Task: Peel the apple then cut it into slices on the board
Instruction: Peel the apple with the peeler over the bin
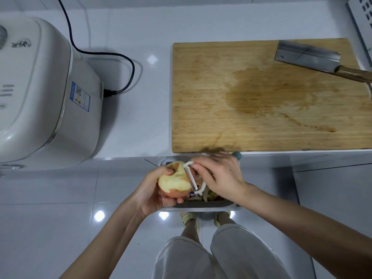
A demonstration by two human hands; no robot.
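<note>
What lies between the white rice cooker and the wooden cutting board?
The black power cord loops over white countertop between the white rice cooker and the wooden cutting board, seen in the head view.

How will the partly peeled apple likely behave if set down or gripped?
The apple is round, so it would probably roll on the flat cutting board unless steadied. Its peeled flesh likely makes it slippery in the left hand. It looks firm: the peeler rides it without denting.

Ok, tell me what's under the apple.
A bin holding peelings. The apple, peeler, left hand and right hand cover most of its inside, so the rest cannot be seen.
</note>
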